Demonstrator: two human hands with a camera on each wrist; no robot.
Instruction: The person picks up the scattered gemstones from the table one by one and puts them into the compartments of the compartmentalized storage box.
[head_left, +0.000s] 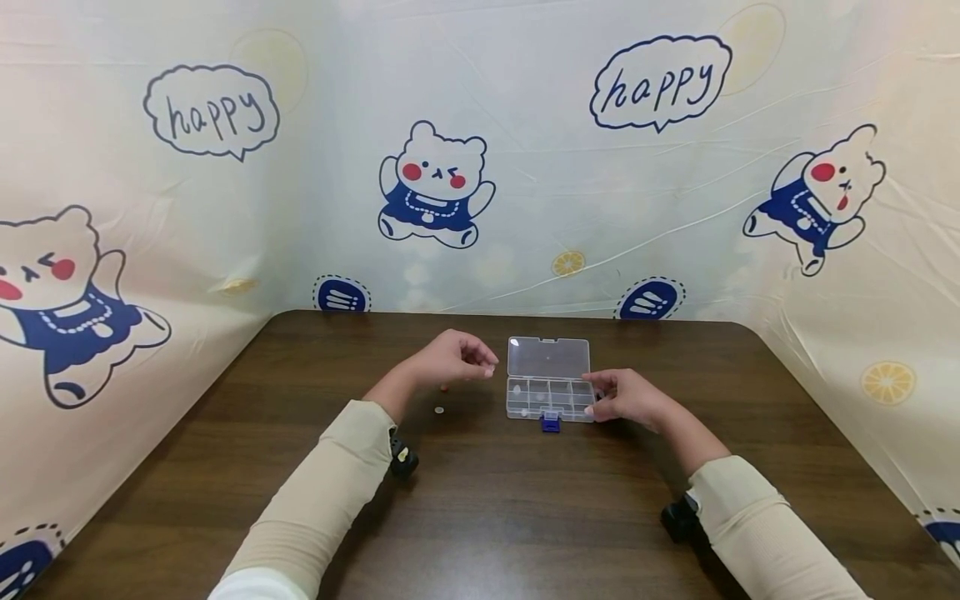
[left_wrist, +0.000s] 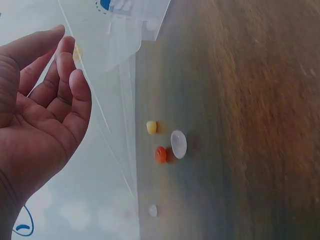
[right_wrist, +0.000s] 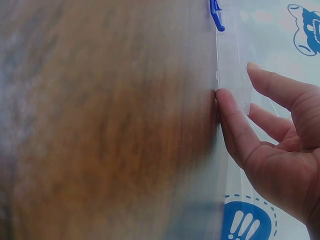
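Observation:
A clear plastic compartment box (head_left: 550, 398) lies on the table with its lid (head_left: 548, 358) raised at the back and a blue latch (head_left: 551, 424) in front. Small whitish pieces sit in its left compartments. My right hand (head_left: 628, 395) grips the box's right end, fingers and thumb against its edges. Just left of the lid, my left hand (head_left: 455, 357) is raised, thumb and fingertips pinched on what looks like a small white piece (head_left: 489, 372). Below it lie an orange bead (left_wrist: 160, 154), a white oval piece (left_wrist: 179, 144), a yellow bead (left_wrist: 152, 127) and a pale piece (left_wrist: 153, 210).
The dark wooden table (head_left: 480, 517) runs back to a printed cloth (head_left: 540, 192) that hangs behind and along both sides. Each wrist wears a black camera mount, one on the left sleeve (head_left: 315, 492) and one on the right sleeve (head_left: 765, 525).

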